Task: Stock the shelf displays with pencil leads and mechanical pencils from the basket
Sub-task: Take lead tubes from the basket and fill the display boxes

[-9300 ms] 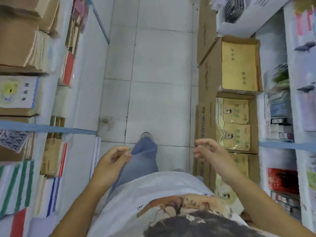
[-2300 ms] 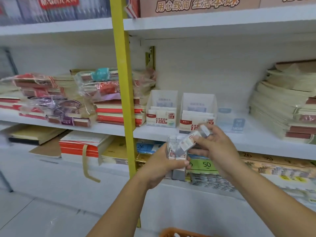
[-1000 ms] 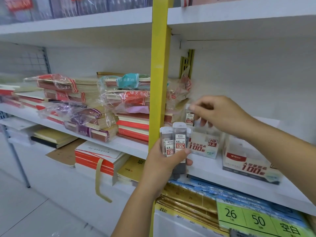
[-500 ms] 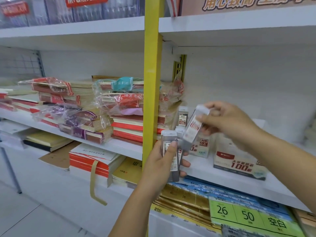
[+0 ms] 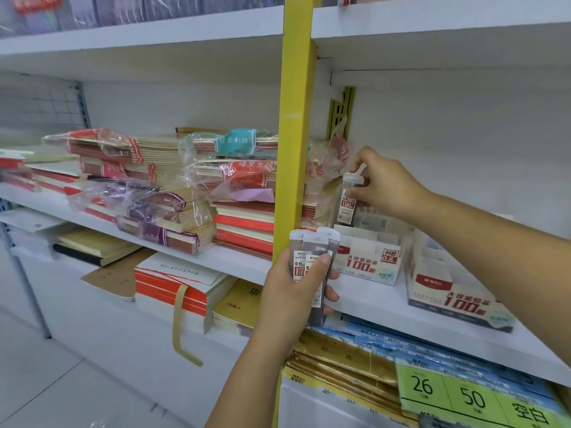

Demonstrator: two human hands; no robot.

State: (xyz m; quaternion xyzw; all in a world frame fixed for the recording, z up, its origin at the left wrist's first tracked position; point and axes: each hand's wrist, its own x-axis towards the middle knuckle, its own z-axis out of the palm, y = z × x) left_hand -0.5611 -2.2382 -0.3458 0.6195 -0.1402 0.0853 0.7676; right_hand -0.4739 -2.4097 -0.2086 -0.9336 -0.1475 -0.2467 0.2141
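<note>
Three white caps show at the top of the bunch of lead cases [image 5: 312, 247], which stands upright in the left hand [image 5: 290, 298] in front of the shelf edge and just beside the yellow upright [image 5: 296, 134]. That hand grips the bunch low down: the thumb lies across the printed labels at the front and the fingers curl round from behind. Its forearm rises steeply from below with the wrist nearly straight.

Higher and further in, the right hand [image 5: 386, 183] pinches a single lead case [image 5: 348, 202] near its cap between thumb and fingertips, the other fingers loosely bent. The case hangs upright over the back of the HB 0.5 display box [image 5: 367, 264]. I cannot tell whether its lower end touches the box. The right arm reaches in from the right, stretched out level above the second display box [image 5: 454, 301].

Both cardboard boxes sit side by side on the white shelf [image 5: 364, 298], their card dividers showing. Left of the upright, on the same shelf, lie stacks of notebooks [image 5: 234, 186], some wrapped in loose clear plastic. Under the shelf there are blue and gold packs with green price labels [image 5: 463, 396] reading 26 and 50.
</note>
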